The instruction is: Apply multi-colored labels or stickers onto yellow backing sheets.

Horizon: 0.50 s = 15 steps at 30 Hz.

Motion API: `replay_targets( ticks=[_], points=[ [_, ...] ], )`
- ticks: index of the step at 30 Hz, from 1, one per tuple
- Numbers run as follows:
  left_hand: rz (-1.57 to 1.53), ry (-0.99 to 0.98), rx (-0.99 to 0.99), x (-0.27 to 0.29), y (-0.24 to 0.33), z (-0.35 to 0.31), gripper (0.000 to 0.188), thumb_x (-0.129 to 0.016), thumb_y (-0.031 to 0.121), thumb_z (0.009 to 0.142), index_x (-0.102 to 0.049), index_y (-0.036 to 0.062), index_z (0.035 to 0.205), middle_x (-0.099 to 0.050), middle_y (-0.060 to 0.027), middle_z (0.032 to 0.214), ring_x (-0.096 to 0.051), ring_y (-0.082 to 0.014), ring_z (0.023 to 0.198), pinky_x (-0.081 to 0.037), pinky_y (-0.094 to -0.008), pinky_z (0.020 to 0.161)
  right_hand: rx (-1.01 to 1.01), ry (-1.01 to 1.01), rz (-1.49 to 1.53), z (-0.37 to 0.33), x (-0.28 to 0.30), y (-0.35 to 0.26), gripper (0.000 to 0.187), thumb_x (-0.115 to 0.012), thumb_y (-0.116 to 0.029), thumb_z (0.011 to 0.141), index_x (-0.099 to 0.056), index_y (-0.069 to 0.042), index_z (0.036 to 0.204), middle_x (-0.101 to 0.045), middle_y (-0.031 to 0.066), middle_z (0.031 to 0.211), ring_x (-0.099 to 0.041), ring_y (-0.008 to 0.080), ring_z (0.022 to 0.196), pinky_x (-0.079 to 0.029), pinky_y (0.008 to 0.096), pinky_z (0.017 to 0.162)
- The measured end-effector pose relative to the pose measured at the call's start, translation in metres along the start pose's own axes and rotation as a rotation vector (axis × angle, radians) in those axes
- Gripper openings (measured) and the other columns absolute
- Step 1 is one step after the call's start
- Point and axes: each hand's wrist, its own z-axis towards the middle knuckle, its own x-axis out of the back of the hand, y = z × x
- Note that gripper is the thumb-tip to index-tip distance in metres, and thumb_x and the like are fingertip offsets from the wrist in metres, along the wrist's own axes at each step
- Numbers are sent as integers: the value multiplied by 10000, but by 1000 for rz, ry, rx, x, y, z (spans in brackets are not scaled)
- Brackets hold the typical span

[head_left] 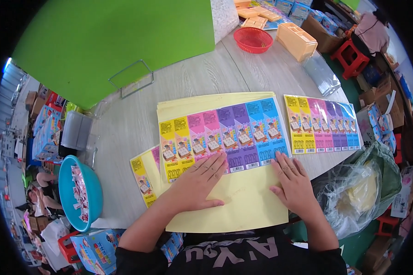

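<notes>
A printed sheet of coloured labels (222, 133) in yellow, pink, purple and blue lies on a stack of pale yellow backing paper (234, 206). My left hand (197, 181) rests flat on the sheet's lower left edge, fingers stretched out and thumb on the yellow paper. At the lower right edge, my right hand (293, 183) lies flat, its fingers spread and the fingertips by the blue labels. Neither hand grips anything. A second label sheet (143, 181) pokes out at the stack's left, partly hidden. Another glossy label sheet (322, 124) lies to the right.
Around the grey table (133, 114) are a red basket (252, 40), an orange plastic box (297, 41), clear film (321, 75) and a wire stand (132, 79) before a green panel (119, 36). A teal basin (66, 192) of packets stands left; plastic bags (353, 192) lie right.
</notes>
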Motion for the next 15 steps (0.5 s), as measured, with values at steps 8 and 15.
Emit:
replay_targets(
  ticks=[8,15],
  points=[
    [7,-42,11,2,-1,0,1065,-542,723,949,-291,-75,1608,-259,-258,1709,-220,-374,1610,-192,-483,1303,-107,66,-12,-12,-3,12,728,-543,-494,1023,-434,-49,1588,-366,204,1679,-330,374,1565,-241,510,1272],
    [112,3,-6,16,11,12,918,-626,596,953,-391,-42,1569,-329,-229,1686,-279,-356,1588,-223,-486,1291,-100,93,-9,-10,-5,8,711,-565,-463,1019,-436,-66,1594,-357,198,1686,-322,381,1567,-246,505,1271]
  ],
)
